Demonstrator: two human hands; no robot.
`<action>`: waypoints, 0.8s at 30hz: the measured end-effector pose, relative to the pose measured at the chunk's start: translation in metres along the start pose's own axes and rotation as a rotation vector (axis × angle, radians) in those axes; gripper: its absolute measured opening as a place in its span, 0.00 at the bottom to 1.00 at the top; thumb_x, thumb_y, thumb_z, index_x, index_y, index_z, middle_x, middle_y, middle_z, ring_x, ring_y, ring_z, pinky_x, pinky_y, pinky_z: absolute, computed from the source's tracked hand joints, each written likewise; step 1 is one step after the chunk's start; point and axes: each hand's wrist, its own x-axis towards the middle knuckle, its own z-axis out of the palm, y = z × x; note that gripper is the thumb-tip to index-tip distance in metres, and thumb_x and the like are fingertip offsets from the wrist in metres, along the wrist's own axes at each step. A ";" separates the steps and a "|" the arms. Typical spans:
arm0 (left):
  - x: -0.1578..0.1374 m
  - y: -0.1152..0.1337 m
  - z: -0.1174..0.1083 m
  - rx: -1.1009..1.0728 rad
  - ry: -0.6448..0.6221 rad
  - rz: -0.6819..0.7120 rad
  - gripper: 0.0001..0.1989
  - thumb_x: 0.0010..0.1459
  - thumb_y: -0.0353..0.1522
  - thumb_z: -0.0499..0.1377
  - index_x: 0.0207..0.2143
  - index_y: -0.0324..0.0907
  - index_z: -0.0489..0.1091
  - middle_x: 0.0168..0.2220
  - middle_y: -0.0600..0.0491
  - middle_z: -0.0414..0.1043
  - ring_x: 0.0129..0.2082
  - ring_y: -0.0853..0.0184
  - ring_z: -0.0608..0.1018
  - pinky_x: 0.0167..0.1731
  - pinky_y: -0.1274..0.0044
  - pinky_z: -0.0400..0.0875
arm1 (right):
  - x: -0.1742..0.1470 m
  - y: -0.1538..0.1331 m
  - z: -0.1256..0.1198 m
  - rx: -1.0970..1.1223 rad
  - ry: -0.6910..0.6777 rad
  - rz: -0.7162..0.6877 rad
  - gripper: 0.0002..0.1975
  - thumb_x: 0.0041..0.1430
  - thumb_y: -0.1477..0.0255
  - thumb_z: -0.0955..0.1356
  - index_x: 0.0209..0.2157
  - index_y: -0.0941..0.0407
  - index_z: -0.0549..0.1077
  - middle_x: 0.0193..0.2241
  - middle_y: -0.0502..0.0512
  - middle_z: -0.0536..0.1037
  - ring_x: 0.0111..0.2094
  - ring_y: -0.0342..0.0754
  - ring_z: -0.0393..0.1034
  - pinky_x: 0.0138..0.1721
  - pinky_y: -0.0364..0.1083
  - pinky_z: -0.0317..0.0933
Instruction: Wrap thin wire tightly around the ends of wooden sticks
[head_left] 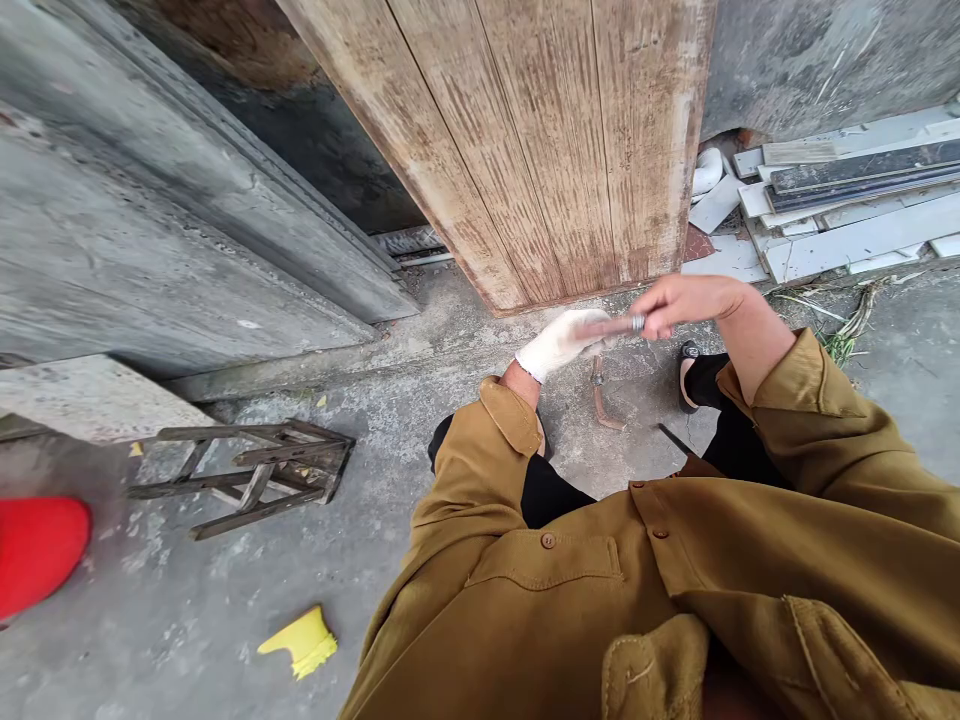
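Note:
A white knitted glove covers my left hand [564, 343], which is closed on one end of a reddish-brown rod [602, 328], perhaps a pipe. Bare, my right hand [679, 303] grips the rod's other end, beside a grey ringed collar [637, 323]. Motion smears the rod and the gloved fingers, so its exact kind is unclear. Just below my left hand shows a bent brown pipe-like piece [606, 408] with a metal band on it. Whether this piece joins the held rod or lies on the ground, I cannot tell.
A worn wooden plank door [555, 130] stands ahead. White and dark boards [847, 210] are stacked at right. To the left are a wooden stool [262, 465] on its side, a red object [37, 555] and a yellow glove-like item [304, 642]. A dark thin tool [675, 438] shows near my legs.

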 end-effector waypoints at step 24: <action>0.003 -0.008 -0.009 0.189 0.204 0.059 0.16 0.59 0.43 0.62 0.34 0.38 0.73 0.33 0.51 0.74 0.31 0.70 0.71 0.33 0.78 0.67 | 0.013 0.012 0.002 -0.032 -0.291 0.056 0.18 0.59 0.58 0.73 0.38 0.61 0.79 0.28 0.49 0.75 0.29 0.41 0.66 0.32 0.41 0.60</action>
